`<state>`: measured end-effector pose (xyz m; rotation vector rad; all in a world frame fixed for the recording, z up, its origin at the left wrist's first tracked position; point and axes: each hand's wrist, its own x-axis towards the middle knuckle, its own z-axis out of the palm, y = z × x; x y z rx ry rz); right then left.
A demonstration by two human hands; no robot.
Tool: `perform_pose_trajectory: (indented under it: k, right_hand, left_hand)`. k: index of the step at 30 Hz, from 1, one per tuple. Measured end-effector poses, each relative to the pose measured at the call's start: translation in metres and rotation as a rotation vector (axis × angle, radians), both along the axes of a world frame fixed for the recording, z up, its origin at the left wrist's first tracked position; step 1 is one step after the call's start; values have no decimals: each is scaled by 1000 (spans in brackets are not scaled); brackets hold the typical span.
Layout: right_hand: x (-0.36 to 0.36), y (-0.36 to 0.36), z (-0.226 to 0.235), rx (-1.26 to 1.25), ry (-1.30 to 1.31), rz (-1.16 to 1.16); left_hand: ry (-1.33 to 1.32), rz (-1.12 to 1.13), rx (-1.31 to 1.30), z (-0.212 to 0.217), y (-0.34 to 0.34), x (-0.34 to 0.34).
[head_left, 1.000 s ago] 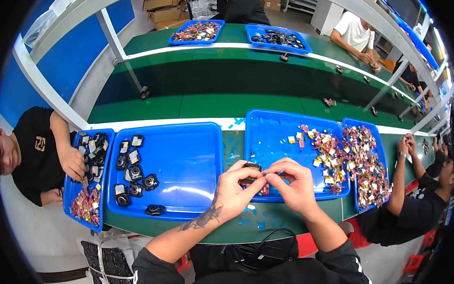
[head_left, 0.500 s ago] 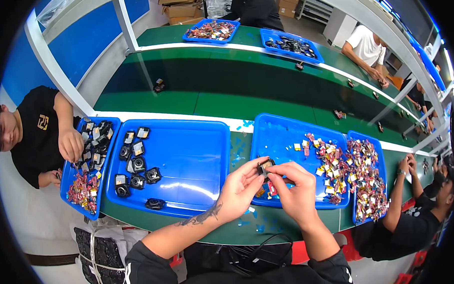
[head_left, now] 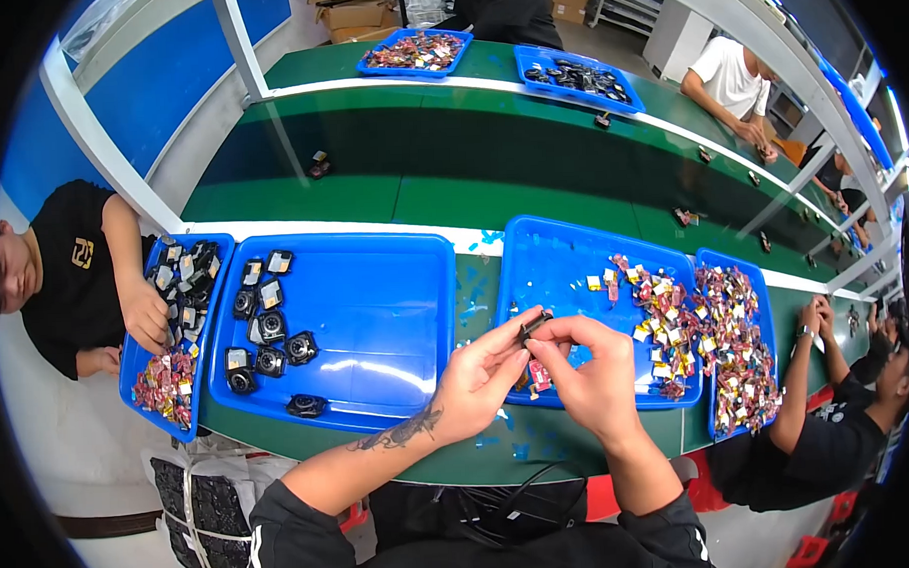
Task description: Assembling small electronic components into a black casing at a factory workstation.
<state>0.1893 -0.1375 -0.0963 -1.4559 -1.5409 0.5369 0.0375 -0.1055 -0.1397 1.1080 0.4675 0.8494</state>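
My left hand (head_left: 481,376) and my right hand (head_left: 590,372) meet over the near edge of a blue tray (head_left: 554,260). Both pinch one small black part (head_left: 534,325) between the fingertips. A small red and white piece (head_left: 539,375) lies on the tray just below the hands. Loose small coloured pieces (head_left: 660,317) are heaped on the right side of that tray. To the left, a larger blue tray (head_left: 375,307) holds several finished black round parts (head_left: 266,331) along its left side.
A person in black at the left reaches into a blue tray (head_left: 137,370) of black parts. A further tray (head_left: 739,344) of coloured pieces lies at the right, with another person's hands beside it. A green conveyor belt (head_left: 450,154) runs behind; more trays and people are beyond it.
My hands stay together on the small black part and have shifted slightly along the tray's near edge. The view has tilted a little; the person at the left keeps a hand in that tray.
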Motion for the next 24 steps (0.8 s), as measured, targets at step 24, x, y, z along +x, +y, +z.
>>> perform_pose_trajectory:
  k: [24]
  right_hand:
    - [14,-20,-9,-144,476,44]
  left_hand:
    - [115,224,500,20,9,-9]
